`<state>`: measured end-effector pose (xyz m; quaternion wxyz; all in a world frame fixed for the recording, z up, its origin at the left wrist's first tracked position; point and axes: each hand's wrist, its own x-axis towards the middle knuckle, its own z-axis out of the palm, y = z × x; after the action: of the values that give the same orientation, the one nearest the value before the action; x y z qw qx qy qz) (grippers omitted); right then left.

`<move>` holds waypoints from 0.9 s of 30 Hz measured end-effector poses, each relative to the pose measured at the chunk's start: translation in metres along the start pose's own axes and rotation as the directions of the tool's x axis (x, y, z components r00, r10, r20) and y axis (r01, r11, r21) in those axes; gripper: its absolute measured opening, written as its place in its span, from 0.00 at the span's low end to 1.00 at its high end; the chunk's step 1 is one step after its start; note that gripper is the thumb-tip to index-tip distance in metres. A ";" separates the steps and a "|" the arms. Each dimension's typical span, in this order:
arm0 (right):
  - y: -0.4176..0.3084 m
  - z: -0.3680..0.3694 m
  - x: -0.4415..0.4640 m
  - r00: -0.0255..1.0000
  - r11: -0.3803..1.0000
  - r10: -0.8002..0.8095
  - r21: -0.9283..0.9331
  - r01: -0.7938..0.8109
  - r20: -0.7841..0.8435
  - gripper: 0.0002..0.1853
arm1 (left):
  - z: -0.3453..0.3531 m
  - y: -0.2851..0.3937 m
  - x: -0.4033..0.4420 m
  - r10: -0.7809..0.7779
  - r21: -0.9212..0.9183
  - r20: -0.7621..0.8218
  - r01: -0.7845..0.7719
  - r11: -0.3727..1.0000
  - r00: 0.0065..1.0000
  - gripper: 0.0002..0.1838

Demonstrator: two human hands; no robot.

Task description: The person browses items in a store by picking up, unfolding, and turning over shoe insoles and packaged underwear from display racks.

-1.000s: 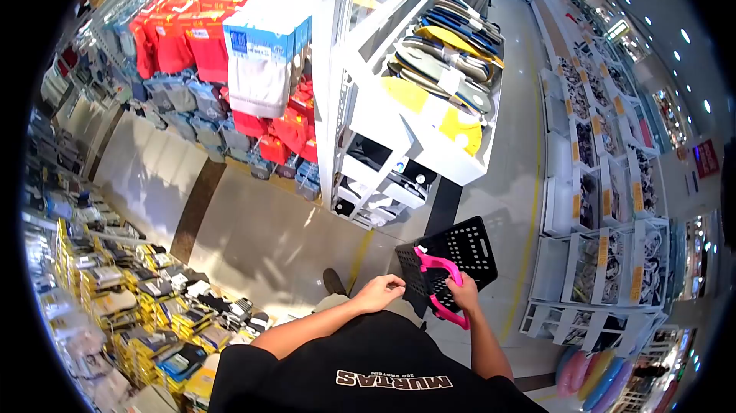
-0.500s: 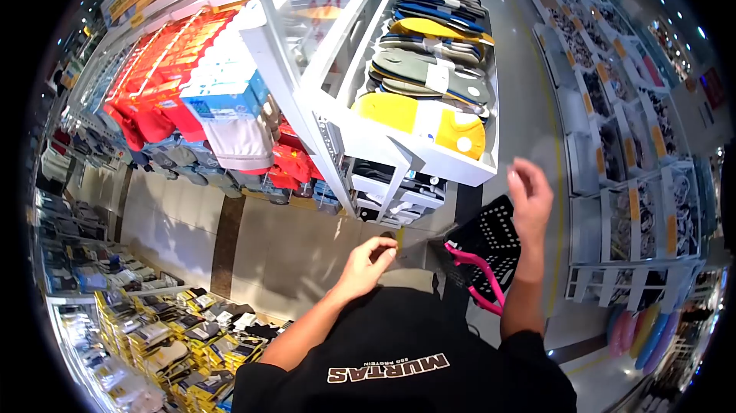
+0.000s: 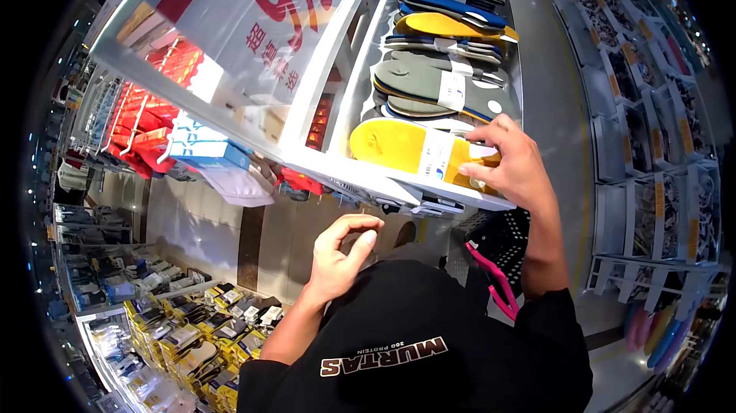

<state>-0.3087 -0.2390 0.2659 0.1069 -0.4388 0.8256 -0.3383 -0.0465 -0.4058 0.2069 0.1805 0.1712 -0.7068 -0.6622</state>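
Observation:
My right hand (image 3: pixel 506 161) is at the right end of the yellow insoles (image 3: pixel 391 144), its thumb and fingers on either side of that end. The insoles lie in the front of a white tray (image 3: pixel 307 154), with a white paper band around them. Behind them are grey-green insoles (image 3: pixel 410 79) and several more pairs in blue, grey and yellow. My left hand (image 3: pixel 341 253) is raised in front of my torso, fingers curled and thumb apart, with nothing visible in it. Below my right forearm stands a black basket (image 3: pixel 502 240) with a pink handle (image 3: pixel 494 279).
A clear sign panel (image 3: pixel 230 37) with red print stands left of the tray. Red packs (image 3: pixel 149 118) hang beyond it. Yellow-packed goods (image 3: pixel 184 336) fill a shelf at lower left. White shelves (image 3: pixel 636 206) line the right side across the aisle.
My right hand has let go of the basket's pink handle and moved up to the yellow insoles. My left hand has shifted slightly left. The tray now appears closer.

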 end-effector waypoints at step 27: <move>-0.100 0.111 -0.128 0.333 0.900 0.400 0.434 0.032 -0.854 0.27 | 0.029 0.020 0.063 0.136 -0.413 0.659 0.204 0.887 0.740 0.52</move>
<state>-0.1153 -0.2275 0.2332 -0.2593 -0.0408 0.7019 -0.6621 -0.1156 -0.4092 0.2268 -0.0636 -0.1134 -0.5428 -0.8297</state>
